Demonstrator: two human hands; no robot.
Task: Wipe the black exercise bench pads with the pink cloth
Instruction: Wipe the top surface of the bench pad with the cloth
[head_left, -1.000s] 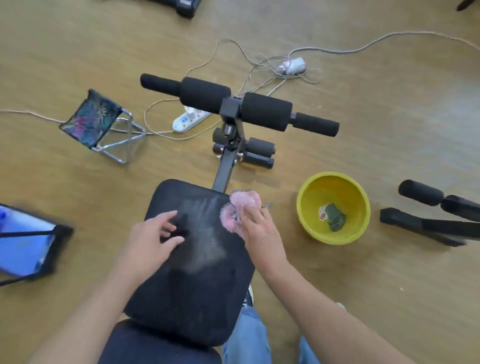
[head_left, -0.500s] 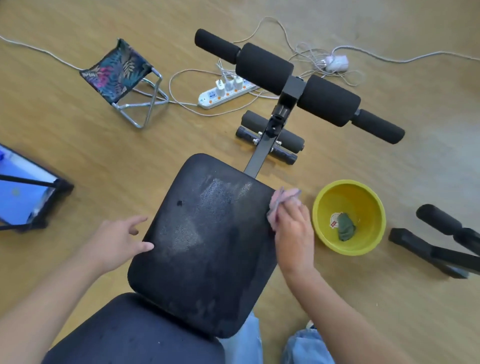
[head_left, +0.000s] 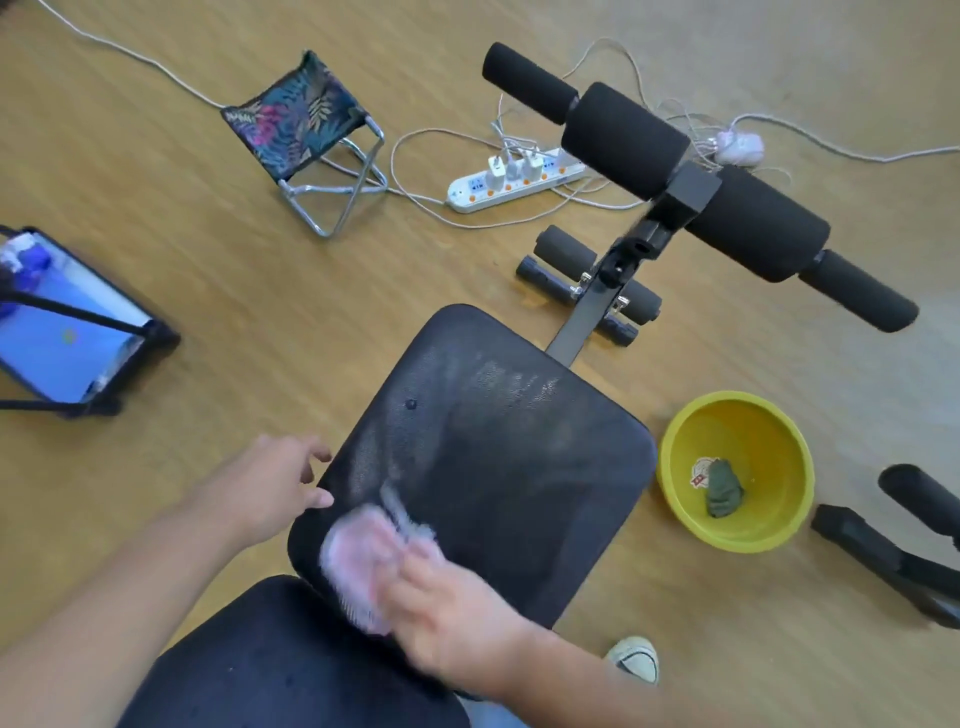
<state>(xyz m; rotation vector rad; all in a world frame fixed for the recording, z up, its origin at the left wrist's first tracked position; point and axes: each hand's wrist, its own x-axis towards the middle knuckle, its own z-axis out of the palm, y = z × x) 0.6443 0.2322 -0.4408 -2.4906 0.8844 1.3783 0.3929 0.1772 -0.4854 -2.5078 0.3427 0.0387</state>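
Observation:
A black seat pad (head_left: 509, 457) of the exercise bench fills the middle, with pale damp streaks near its far edge. A second black pad (head_left: 280, 660) lies nearer me, below it. My right hand (head_left: 457, 608) presses the pink cloth (head_left: 363, 561) against the seat pad's near-left corner; both are motion-blurred. Off the pad's left edge my left hand (head_left: 270, 483) rests with fingers spread, its fingertips touching the rim and holding nothing. Black foam rollers (head_left: 691, 176) stand on the post beyond the pad.
A yellow bowl (head_left: 779, 530) holding a dark green rag sits on the wooden floor right of the pad. A power strip (head_left: 514, 182) with cables, a small folding stool (head_left: 311, 135), a tablet (head_left: 62, 332) at left and black frame parts (head_left: 893, 540) at right surround the bench.
My right hand has swept the pink cloth from the pad's far-right edge across to its near-left corner. My left hand stayed by the left rim. The view shifted.

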